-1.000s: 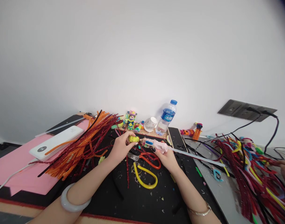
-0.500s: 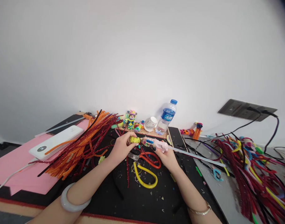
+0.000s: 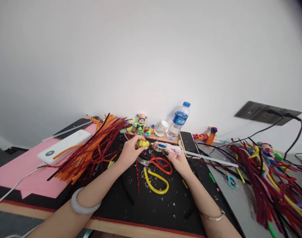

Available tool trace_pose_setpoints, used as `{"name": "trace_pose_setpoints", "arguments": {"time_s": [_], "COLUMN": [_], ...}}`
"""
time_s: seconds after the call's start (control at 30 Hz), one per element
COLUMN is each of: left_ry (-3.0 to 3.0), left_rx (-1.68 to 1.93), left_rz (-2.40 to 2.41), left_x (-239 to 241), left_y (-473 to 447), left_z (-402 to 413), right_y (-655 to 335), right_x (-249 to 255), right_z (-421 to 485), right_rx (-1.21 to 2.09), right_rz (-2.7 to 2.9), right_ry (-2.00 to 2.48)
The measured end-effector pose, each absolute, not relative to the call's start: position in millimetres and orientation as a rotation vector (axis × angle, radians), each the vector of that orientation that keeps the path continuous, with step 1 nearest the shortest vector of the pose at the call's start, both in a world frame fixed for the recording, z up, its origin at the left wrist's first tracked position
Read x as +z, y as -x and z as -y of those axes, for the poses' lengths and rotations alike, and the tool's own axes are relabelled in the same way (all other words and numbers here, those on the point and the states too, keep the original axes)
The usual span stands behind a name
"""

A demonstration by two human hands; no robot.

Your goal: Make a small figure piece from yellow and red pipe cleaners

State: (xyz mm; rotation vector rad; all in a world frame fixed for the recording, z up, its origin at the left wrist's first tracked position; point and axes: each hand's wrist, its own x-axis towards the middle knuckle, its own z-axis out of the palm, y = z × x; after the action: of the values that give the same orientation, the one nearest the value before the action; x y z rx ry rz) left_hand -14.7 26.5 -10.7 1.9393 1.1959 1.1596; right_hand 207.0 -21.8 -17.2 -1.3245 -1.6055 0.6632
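Observation:
Between the fingers of my left hand (image 3: pixel 131 150) is a coiled yellow pipe cleaner piece (image 3: pixel 143 143). My right hand (image 3: pixel 178 162) is closed around a pink hot glue gun (image 3: pixel 174 149), with a long clear glue stick (image 3: pixel 210 158) sticking out of its back end. The gun's nozzle points left, close to the yellow coil; whether they touch I cannot tell. Below my hands, scissors with red and yellow handles (image 3: pixel 157 191) lie open on the black mat (image 3: pixel 155 211). A dark red tinsel stem (image 3: pixel 138 178) lies by the blades.
Orange and red pipe cleaners (image 3: pixel 76 162) lie over a white power bank (image 3: pixel 64 145) and pink sheets (image 3: pixel 12 175). Behind stand a small figure (image 3: pixel 141 123), a paper cup (image 3: pixel 161 128) and a water bottle (image 3: pixel 178 122). More pipe cleaners (image 3: pixel 262 185) heap at right, below wall sockets (image 3: pixel 259 111).
The view has shifted slightly, so the scene sits a little differently in frame. Both hands keep their holds on the yellow coil and the glue gun, with little movement between them.

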Motion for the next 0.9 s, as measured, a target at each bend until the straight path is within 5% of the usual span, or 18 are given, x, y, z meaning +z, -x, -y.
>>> {"name": "trace_pose_setpoints", "arguments": {"time_s": [0.9], "left_ry": [-1.950], "left_rx": [1.136], "left_rz": [-1.145], "left_x": [-8.8], "left_y": [15.0], "left_z": [-24.8], "right_y": [-210.1], "right_x": [-23.7], "right_z": [20.1], "right_rx": [0.626], "right_rz": [1.659], "right_ry": [1.369]}}
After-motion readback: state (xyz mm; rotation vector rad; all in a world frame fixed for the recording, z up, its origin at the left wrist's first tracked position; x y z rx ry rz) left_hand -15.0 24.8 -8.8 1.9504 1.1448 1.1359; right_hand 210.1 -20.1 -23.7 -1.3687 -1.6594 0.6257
